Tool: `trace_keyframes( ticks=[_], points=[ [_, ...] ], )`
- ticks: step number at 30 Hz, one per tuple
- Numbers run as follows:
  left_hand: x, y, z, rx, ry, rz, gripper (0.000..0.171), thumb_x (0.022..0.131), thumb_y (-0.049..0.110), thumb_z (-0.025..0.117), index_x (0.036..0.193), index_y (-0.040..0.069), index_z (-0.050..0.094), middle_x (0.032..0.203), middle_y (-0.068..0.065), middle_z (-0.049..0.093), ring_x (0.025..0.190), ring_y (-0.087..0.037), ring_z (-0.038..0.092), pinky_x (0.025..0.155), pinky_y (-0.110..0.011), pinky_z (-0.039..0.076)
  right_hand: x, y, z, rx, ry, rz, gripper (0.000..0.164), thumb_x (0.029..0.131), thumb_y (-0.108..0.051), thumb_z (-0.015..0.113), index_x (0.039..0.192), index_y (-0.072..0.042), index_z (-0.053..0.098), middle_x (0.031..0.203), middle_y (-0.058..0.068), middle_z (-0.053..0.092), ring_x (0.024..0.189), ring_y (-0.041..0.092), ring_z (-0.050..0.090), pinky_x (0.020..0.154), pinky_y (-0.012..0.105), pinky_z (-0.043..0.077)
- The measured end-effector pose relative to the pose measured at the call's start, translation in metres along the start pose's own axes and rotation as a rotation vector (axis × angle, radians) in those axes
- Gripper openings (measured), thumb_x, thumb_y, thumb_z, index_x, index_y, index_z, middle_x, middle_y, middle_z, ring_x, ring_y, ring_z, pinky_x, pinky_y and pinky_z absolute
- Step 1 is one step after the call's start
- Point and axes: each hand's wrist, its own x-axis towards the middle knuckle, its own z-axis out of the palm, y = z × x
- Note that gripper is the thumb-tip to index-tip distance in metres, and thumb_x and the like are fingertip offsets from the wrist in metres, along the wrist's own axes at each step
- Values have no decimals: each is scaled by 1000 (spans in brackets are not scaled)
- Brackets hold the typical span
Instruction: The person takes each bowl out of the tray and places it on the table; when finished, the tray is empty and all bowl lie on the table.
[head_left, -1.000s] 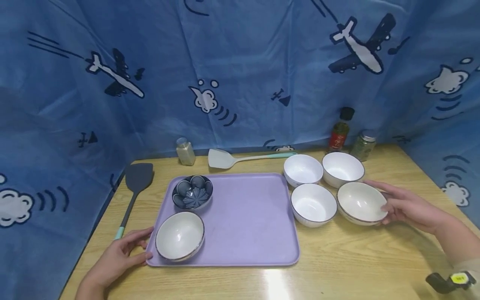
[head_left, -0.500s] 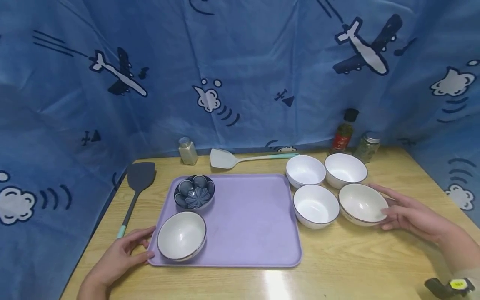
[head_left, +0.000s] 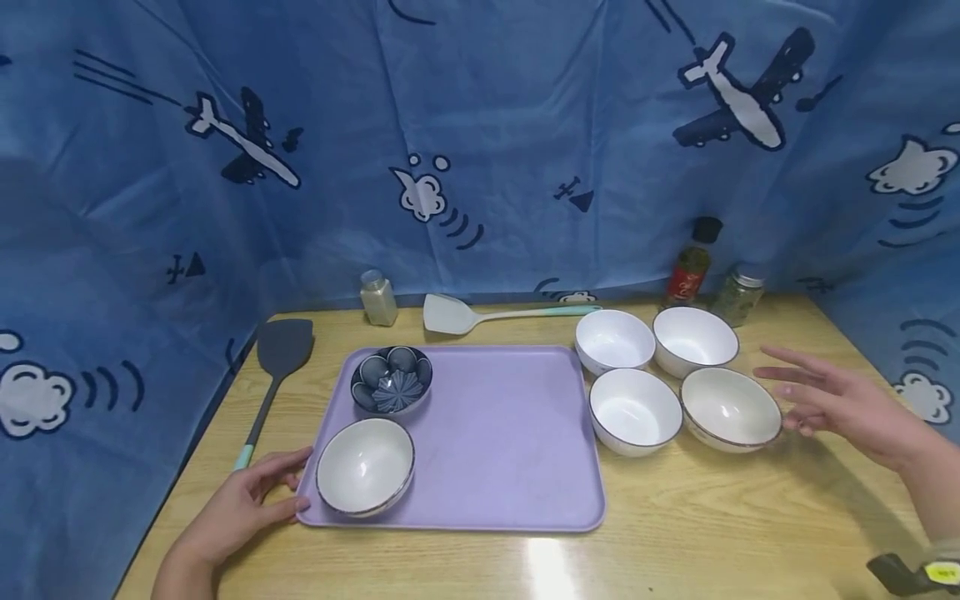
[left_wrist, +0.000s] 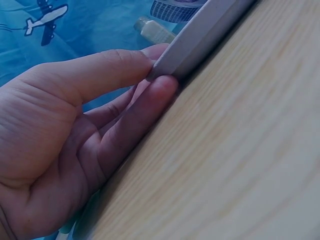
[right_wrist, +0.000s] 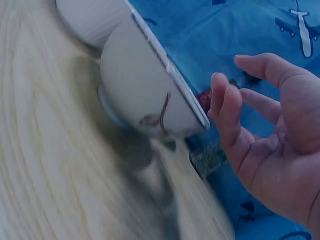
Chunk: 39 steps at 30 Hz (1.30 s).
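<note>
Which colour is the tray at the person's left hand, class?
The tray is light purple, which shows best in the head view.

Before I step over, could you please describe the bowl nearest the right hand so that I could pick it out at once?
On the table, four bowls stand to the right of the purple tray. The bowl you want is the near right one, beside the right hand. Its inside is cream, while its three neighbours are white.
</note>
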Motion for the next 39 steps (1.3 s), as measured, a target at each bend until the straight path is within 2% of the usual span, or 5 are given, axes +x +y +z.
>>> trace_keyframes(
  ticks=[12, 19, 29, 32, 39],
  points=[
    [2, 1, -3, 0, 4, 6, 67, 84, 21, 81, 142, 4, 54, 129, -11, 57, 108, 3, 57, 95, -3, 38, 19, -43, 28, 173, -131, -111, 53, 106, -9, 47, 156, -21, 33, 132, -13, 63, 75, 16, 67, 66, 30, 55],
    [2, -1, -3, -20, 2, 27, 65, 84, 17, 81, 142, 3, 54, 126, -5, 58, 107, 3, 57, 94, -4, 40, 38, -70, 65, 181, -187, -81, 56, 103, -14, 54, 155, -14, 33, 131, -10, 64, 77, 21, 68, 71, 32, 58],
    [2, -4, 2, -31, -5, 14, 66, 83, 18, 81, 141, 3, 54, 128, -4, 57, 104, 0, 59, 93, -4, 41, 75, -99, 109, 214, -257, -79, 66, 99, -20, 63, 156, -9, 31, 147, 27, 47, 95, 28, 72, 85, 40, 59],
    [2, -3, 2, -20, -7, 23, 66, 84, 19, 81, 141, 2, 54, 130, -8, 56, 104, -1, 59, 93, -4, 41, 87, -104, 117, 213, -286, -60, 66, 98, -21, 64, 156, -13, 33, 149, 28, 44, 96, 27, 72, 86, 38, 59],
    [2, -4, 0, -20, -4, -4, 66, 83, 20, 81, 142, 5, 55, 132, -9, 55, 106, 0, 58, 93, -4, 41, 112, -112, 136, 286, -337, -59, 65, 98, -15, 63, 156, -10, 33, 150, 29, 43, 97, 28, 71, 89, 46, 58]
  ],
)
